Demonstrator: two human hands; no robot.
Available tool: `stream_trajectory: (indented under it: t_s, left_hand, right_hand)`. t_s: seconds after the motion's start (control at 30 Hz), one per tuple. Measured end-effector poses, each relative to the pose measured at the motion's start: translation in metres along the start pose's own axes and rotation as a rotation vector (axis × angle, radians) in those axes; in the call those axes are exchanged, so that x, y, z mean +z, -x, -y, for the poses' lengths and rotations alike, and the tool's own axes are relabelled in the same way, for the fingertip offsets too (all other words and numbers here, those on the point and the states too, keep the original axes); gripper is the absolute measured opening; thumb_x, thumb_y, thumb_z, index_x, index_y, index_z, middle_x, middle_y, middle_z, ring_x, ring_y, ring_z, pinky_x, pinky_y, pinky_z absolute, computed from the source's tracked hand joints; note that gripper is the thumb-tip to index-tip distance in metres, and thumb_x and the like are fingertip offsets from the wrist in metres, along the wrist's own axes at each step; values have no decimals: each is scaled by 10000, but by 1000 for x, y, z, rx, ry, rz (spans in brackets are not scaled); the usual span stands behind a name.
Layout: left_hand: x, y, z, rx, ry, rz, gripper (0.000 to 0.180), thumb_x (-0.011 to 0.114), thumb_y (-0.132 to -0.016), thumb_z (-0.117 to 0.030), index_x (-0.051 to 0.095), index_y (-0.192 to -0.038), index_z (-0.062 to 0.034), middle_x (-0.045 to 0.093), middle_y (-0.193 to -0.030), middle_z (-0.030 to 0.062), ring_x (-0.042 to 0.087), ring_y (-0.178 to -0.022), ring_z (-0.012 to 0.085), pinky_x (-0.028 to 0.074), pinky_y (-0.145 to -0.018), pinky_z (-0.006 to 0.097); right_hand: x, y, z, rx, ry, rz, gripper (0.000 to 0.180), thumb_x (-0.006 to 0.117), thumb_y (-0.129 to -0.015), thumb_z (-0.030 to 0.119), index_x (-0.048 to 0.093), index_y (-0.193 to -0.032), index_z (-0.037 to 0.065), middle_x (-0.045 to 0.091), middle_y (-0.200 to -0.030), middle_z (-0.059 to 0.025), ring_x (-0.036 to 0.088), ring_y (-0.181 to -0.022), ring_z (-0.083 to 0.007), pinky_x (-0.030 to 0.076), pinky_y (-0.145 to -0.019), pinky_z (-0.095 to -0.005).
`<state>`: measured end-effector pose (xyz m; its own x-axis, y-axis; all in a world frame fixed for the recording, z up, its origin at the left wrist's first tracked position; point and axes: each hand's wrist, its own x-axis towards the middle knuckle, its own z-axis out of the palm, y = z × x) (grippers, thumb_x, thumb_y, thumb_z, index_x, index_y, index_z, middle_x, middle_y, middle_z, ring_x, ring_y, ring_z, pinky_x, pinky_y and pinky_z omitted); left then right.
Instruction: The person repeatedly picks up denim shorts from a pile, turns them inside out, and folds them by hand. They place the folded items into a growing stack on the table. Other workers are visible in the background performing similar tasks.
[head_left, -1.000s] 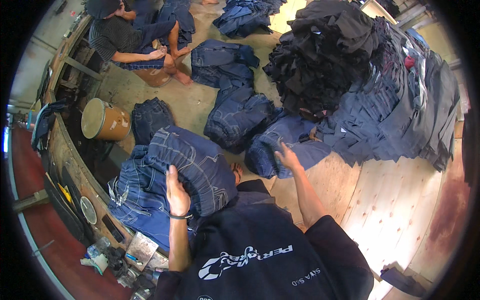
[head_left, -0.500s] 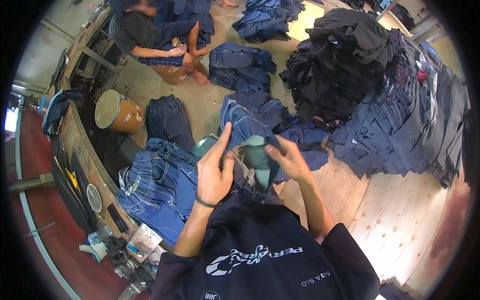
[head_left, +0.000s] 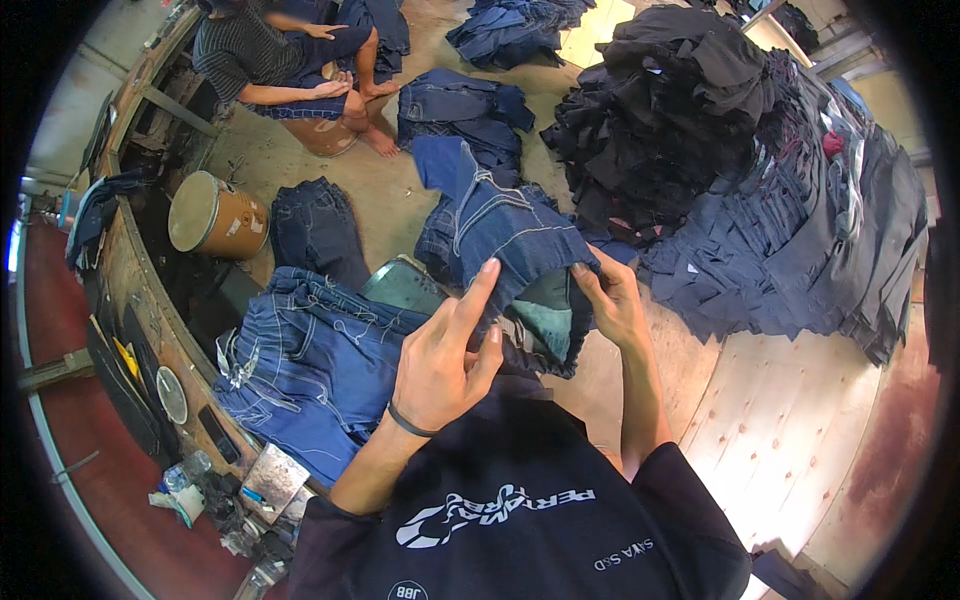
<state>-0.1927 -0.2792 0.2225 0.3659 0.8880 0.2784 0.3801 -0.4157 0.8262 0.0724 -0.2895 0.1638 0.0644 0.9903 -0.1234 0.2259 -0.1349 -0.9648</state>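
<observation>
I hold a dark blue pair of jeans (head_left: 500, 225) up in front of me by its waistband, with the pale inner lining showing. My left hand (head_left: 445, 355) grips the near edge of the waistband, index finger stretched up along the cloth. My right hand (head_left: 612, 300) pinches the waistband's right side. A lighter blue pair of jeans (head_left: 315, 365) with white stitching lies spread on the surface below my left hand.
A tall heap of black garments (head_left: 670, 110) and a spread of dark blue jeans (head_left: 800, 240) lie to the right. Another person (head_left: 270, 60) sits at the far left beside a metal drum (head_left: 215, 215). Folded jeans stacks (head_left: 460, 105) dot the floor. Small tools litter the bench edge (head_left: 150, 340).
I picked the dark jeans off the pile and raised them with both hands. They now hang higher and more spread out, with the waistband opened toward me.
</observation>
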Motion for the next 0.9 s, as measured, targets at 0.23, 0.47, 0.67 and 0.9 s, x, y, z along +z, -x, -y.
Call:
stream_trajectory:
  t_s: [0.23,0.47,0.67,0.9]
  left_hand:
    - [-13,19,28,-174,-93,-27,561,778,-916,-115,624,-1446,-15,692,-1159,164,691,-931,292,589,-856,392]
    - [-107,86,111,-406,-767,-364,647,835,-901,-316,613,-1446,-48,557,-1482,187,509,-1402,391,379,-1188,557]
    - [-150,158,136,-554,-1020,-230,862,824,-880,-457,496,-1584,-84,455,-1625,157,427,-1499,382,290,-1236,618]
    - [-171,162,135,-694,-1067,-255,1071,913,-664,-621,536,-1516,-91,559,-1442,160,506,-1391,355,360,-1156,551]
  right_hand:
    - [-37,-19,-19,104,241,-69,468,689,-1064,228,629,-1415,-75,764,-1096,-77,645,-973,-97,533,-870,-270]
    - [-80,-113,-24,-105,505,-151,404,635,-1058,254,683,-1380,15,755,-1066,-270,743,-967,-250,541,-908,-377]
    - [-5,-168,-70,-194,693,-104,421,649,-1039,312,710,-1355,41,725,-1148,-322,693,-1103,-491,545,-975,-509]
    - [160,-146,-112,-129,374,301,670,674,-1040,407,511,-1559,17,629,-1385,-309,627,-1262,-454,506,-1072,-486]
